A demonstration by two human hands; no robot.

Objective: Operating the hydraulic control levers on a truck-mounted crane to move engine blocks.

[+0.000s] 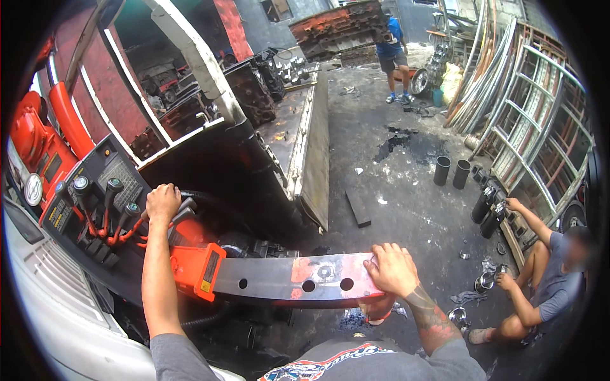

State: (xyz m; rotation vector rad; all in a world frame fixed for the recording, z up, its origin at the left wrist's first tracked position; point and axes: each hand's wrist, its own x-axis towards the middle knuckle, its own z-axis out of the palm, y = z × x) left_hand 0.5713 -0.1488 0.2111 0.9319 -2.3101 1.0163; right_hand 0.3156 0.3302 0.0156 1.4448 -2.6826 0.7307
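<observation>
My left hand (pixel 163 203) is closed around a control lever, its knob mostly hidden under my fingers. It sits at the right edge of a black control panel (pixel 95 184), where several red-stalked levers (pixel 113 190) with dark knobs stand. My right hand (pixel 393 270) lies on the right end of a grey steel beam (pixel 267 276), fingers stretched over its far side. Round holes and a pinkish worn patch mark the beam. Its left end enters an orange-red metal housing (pixel 202 270).
A large rusty metal block (pixel 340 28) hangs off the ground beside a standing person (pixel 393 51). At right a seated co-worker (pixel 549 286) handles metal parts near black cylinders (pixel 462 173). Ladders (pixel 534 108) lean on the wall. An open truck-bed side (pixel 311 159) stands ahead.
</observation>
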